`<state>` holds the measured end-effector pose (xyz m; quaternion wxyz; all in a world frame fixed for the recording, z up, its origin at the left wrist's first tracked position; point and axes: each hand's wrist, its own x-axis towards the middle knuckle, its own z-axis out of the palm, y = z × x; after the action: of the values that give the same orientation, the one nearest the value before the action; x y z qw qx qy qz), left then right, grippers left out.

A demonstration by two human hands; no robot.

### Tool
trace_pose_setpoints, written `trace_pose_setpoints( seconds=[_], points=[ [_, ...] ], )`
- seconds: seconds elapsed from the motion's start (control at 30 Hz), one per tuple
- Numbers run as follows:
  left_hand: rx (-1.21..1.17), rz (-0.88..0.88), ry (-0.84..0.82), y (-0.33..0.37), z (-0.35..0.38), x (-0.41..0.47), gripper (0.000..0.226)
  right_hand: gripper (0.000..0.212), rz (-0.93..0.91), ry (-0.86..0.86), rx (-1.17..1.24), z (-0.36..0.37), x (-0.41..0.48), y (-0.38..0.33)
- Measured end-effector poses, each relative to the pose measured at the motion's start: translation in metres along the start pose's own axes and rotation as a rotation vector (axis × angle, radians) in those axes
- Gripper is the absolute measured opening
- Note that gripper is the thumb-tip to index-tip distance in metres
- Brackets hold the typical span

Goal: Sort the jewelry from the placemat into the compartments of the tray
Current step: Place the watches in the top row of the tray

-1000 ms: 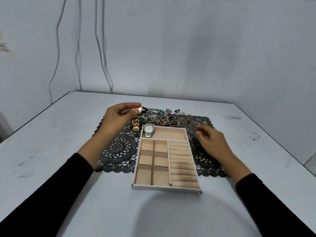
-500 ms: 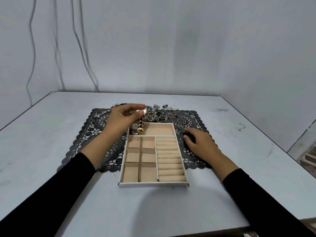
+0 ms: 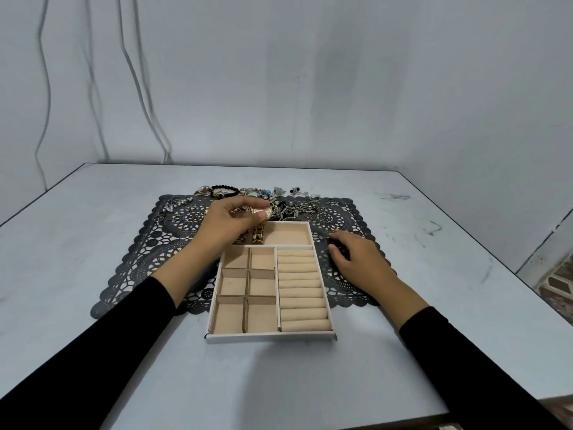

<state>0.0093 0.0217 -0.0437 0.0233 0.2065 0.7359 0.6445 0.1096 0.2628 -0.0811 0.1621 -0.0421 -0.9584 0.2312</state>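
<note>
Gold link-strap watch [image 3: 258,235] shifted into tray [image 3: 269,336]; left hand [image 3: 229,221] pinches it; right hand [image 3: 359,259] relaxed on placemat [image 3: 148,259].

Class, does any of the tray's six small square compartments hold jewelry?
No, all six small compartments of the tray show only bare beige lining.

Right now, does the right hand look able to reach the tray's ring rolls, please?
Probably yes. The right hand rests on the placemat beside the tray's right wall; the ring rolls lie bare across it, and the left hand holds the gold watch over the far compartment, clear of that path.
</note>
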Motion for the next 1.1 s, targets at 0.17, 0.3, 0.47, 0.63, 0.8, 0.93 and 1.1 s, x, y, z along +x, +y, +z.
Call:
trace_pose_setpoints(
  seconds=[0.17, 0.3, 0.47, 0.63, 0.8, 0.93, 1.1],
  points=[
    [-0.033, -0.002, -0.031, -0.001, -0.004, -0.005, 0.020, 0.034, -0.003, 0.000, 0.003, 0.001, 0.001, 0.001],
    [-0.049, -0.026, -0.040, 0.000, -0.008, -0.008, 0.022, 0.034, -0.006, -0.002, -0.002, 0.001, 0.001, 0.002],
    [0.001, -0.023, -0.072, -0.001, -0.013, -0.009, 0.018, 0.034, -0.008, 0.006, 0.010, 0.001, 0.001, 0.002],
    [-0.047, -0.027, -0.041, 0.002, -0.010, -0.009, 0.018, 0.034, -0.004, -0.004, 0.008, 0.002, 0.001, 0.002],
    [0.046, 0.036, -0.043, -0.001, -0.007, -0.003, 0.017, 0.033, -0.003, -0.001, 0.005, 0.001, 0.001, 0.001],
    [0.124, 0.165, -0.096, -0.006, -0.009, 0.003, 0.026, 0.034, -0.004, 0.000, 0.005, 0.000, 0.000, 0.001],
    [0.158, 0.189, -0.126, -0.010, -0.012, 0.009, 0.021, 0.033, -0.002, 0.001, 0.002, 0.000, 0.000, 0.001]
  ],
)
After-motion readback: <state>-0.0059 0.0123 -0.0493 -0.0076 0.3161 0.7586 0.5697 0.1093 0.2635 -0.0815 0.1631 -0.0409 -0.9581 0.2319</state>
